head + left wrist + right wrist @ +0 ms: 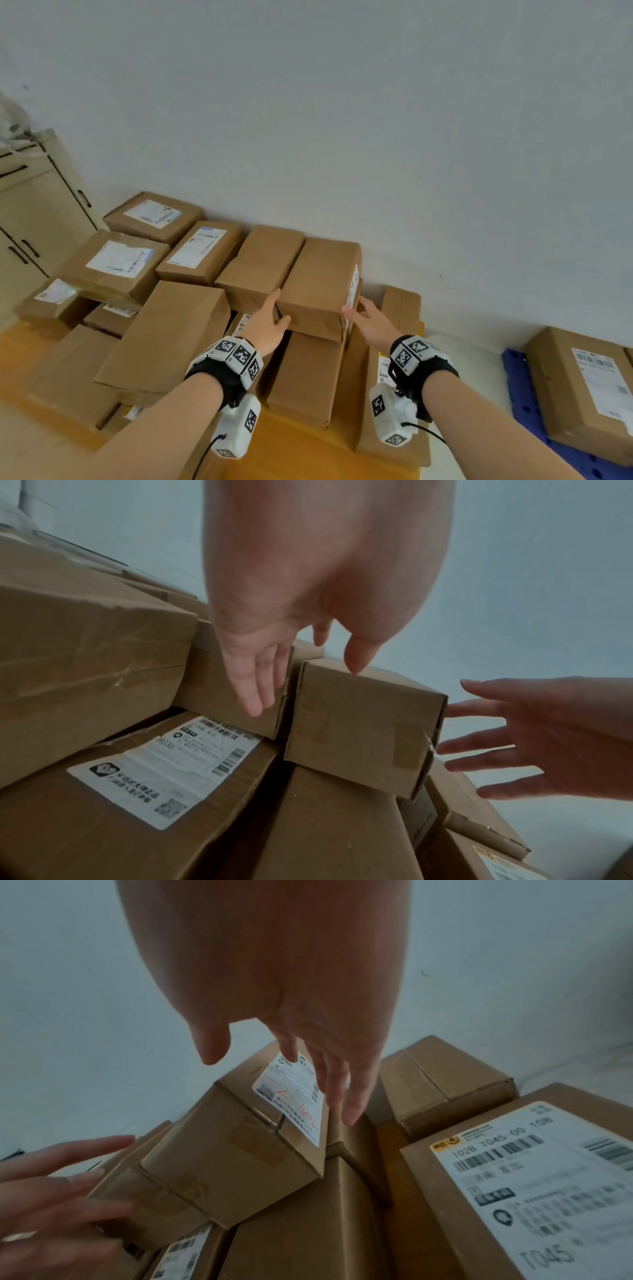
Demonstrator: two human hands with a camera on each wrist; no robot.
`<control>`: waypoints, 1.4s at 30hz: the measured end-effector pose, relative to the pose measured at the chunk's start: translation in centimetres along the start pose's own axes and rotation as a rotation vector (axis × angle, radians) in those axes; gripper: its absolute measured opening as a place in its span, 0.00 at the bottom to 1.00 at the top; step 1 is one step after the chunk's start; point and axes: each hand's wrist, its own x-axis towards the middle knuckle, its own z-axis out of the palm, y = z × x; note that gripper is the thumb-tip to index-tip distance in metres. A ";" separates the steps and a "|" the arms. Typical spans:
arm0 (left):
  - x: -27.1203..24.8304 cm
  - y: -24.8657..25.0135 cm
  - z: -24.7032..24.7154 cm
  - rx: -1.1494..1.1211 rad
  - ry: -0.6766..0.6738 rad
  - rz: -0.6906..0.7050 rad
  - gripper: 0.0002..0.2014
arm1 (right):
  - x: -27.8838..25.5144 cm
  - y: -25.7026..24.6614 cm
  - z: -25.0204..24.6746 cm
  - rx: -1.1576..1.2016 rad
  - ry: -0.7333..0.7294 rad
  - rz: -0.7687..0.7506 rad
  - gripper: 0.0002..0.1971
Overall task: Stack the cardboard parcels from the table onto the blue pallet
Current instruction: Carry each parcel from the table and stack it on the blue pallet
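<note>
Several brown cardboard parcels lie piled on the wooden table [294, 442]. Both my hands reach to one plain parcel [320, 284] [363, 723] [212, 1164] lying on top of the pile, near the wall. My left hand [274, 315] [304, 691] is at its left front corner, fingers straight in the gap beside the neighbouring parcel [260, 263], thumb at the parcel's edge. My right hand [359, 310] [281, 1091] is spread by the labelled right side, fingers straight. The blue pallet [524, 394] stands low on the right.
One labelled parcel [582, 387] sits on the pallet. A long parcel [171, 335] lies tilted on the pile to the left. A beige cabinet [34, 212] stands at far left. The grey wall runs close behind the pile. A labelled parcel [534, 1191] lies below my right hand.
</note>
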 end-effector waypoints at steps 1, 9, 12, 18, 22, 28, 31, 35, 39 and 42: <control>0.6 -0.4 -0.2 -0.008 -0.008 0.003 0.31 | 0.3 -0.2 0.1 0.019 0.013 0.014 0.36; 3.4 -1.3 -0.4 -0.068 -0.088 0.022 0.31 | 2.3 -0.6 1.1 0.147 0.076 0.081 0.39; 3.8 -1.3 -0.2 -0.054 -0.099 0.050 0.31 | 2.6 -0.7 1.2 0.197 0.090 0.088 0.38; 4.1 -1.2 -0.1 -0.117 -0.116 0.083 0.32 | 3.1 -0.8 1.6 0.369 0.103 0.102 0.37; 4.1 -0.8 0.0 -0.232 -0.124 0.084 0.29 | 3.1 -0.3 1.6 0.416 0.109 0.123 0.38; 4.1 -0.4 0.2 -0.390 -0.173 0.090 0.21 | 2.5 0.0 1.1 0.502 0.107 0.147 0.36; 3.8 0.1 0.4 -0.459 -0.179 0.078 0.17 | 2.2 0.2 0.9 0.530 0.107 0.151 0.36; 3.2 0.4 0.8 -0.477 -0.138 0.068 0.14 | 1.4 0.4 0.5 0.520 0.107 0.124 0.34; 2.1 1.5 1.1 -0.465 -0.071 0.080 0.12 | 0.3 0.5 -0.2 0.529 0.103 0.099 0.33; 1.0 2.5 1.2 -0.477 -0.051 0.093 0.13 | -0.7 0.6 -0.9 0.528 0.101 0.076 0.34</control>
